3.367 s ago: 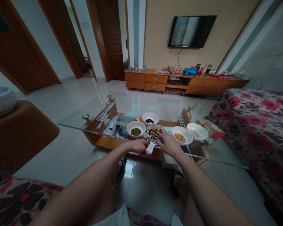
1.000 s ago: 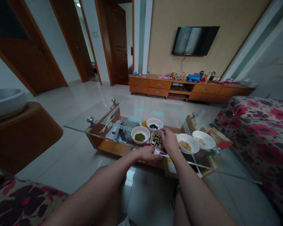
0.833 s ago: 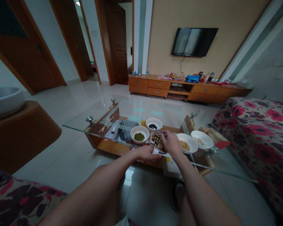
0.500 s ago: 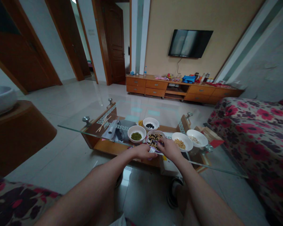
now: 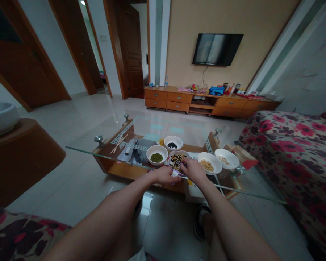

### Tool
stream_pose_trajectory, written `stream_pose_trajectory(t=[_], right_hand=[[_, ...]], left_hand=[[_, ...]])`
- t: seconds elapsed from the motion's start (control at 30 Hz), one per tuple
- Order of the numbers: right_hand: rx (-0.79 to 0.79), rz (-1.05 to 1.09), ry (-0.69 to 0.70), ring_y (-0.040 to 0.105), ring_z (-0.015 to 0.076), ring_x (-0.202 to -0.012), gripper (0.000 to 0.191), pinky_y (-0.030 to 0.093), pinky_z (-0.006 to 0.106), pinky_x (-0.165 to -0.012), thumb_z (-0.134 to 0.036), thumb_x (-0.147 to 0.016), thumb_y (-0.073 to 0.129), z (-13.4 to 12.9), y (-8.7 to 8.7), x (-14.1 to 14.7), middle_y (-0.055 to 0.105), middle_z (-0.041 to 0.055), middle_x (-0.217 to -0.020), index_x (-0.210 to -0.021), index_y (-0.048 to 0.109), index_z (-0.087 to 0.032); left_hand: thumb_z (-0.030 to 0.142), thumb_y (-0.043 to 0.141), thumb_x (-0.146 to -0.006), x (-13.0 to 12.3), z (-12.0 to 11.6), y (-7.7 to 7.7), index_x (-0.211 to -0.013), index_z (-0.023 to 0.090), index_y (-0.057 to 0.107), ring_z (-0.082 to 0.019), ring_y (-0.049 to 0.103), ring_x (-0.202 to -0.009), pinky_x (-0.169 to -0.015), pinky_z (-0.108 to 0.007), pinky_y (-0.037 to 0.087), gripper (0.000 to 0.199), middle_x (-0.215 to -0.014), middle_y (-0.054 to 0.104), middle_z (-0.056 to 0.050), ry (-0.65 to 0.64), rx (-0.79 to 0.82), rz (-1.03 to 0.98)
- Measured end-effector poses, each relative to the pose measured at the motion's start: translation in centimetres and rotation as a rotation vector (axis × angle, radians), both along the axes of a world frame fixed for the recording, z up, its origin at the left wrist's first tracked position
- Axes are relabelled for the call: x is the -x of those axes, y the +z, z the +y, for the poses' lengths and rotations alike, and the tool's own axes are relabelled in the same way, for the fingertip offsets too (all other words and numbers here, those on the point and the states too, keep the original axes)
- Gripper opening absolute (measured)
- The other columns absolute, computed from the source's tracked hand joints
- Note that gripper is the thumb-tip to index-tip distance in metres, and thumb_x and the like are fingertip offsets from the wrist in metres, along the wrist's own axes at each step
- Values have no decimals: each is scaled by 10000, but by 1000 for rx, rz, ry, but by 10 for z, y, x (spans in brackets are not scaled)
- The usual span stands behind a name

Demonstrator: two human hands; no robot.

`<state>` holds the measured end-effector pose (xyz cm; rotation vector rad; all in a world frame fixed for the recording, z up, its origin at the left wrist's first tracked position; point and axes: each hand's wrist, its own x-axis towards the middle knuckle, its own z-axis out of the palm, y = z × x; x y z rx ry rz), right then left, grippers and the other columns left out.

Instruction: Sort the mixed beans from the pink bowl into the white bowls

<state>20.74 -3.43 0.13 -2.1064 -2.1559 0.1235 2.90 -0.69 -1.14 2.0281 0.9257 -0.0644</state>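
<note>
Mixed dark and yellow beans (image 5: 176,162) fill a bowl (image 5: 188,155) at the near edge of the glass table. My left hand (image 5: 165,175) grips this bowl's near-left rim. Over its right side, my right hand (image 5: 191,169) has its fingers bent down among the beans; what the fingertips hold is hidden. Around it stand white bowls: one with green beans (image 5: 156,157) to the left, one with black beans (image 5: 172,145) behind, one with yellow beans (image 5: 207,165) to the right. Farther right, another white bowl (image 5: 228,156) holds pale pieces too small to name.
Chopsticks (image 5: 118,143) lie at the left on the glass table (image 5: 84,149). A box with a red part (image 5: 246,159) is beyond the rightmost bowl. A flowered sofa (image 5: 293,152) borders the right side; a TV cabinet (image 5: 179,98) stands along the far wall.
The view has shifted very slightly. My right hand's fingers have moved a little within the mixed beans; my left hand keeps its hold on the bowl.
</note>
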Motion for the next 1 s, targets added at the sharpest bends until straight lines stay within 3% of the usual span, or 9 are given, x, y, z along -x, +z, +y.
stream_pose_trajectory(t=[0.2, 0.7, 1.0], right_hand=[[-5, -11, -1, 655, 219, -868, 288, 418, 284, -706, -365, -911, 467, 1, -2, 0, 720, 84, -965, -1058, 685, -248], [6, -22, -10, 664, 218, -860, 275, 419, 283, -698, -376, -918, 464, 1, -2, 1, 720, 86, -951, -1032, 676, -242], [-81, 95, -62, 663, 198, -860, 317, 413, 260, -713, -385, -931, 455, -7, 12, -12, 734, 75, -952, -1080, 697, -246]], left_hand=[[518, 474, -876, 0, -1, 3, -836, 143, 650, -131, 551, -508, -511, -227, 429, 416, -642, 617, -23, 3, -16, 44], [511, 514, -857, 0, -1, 0, -880, 164, 627, -118, 554, -517, -499, -219, 450, 366, -725, 632, -12, 20, 50, -9], [548, 467, -872, 1, -1, -1, -872, 144, 666, -133, 554, -519, -518, -230, 442, 451, -675, 629, -30, -4, -15, 15]])
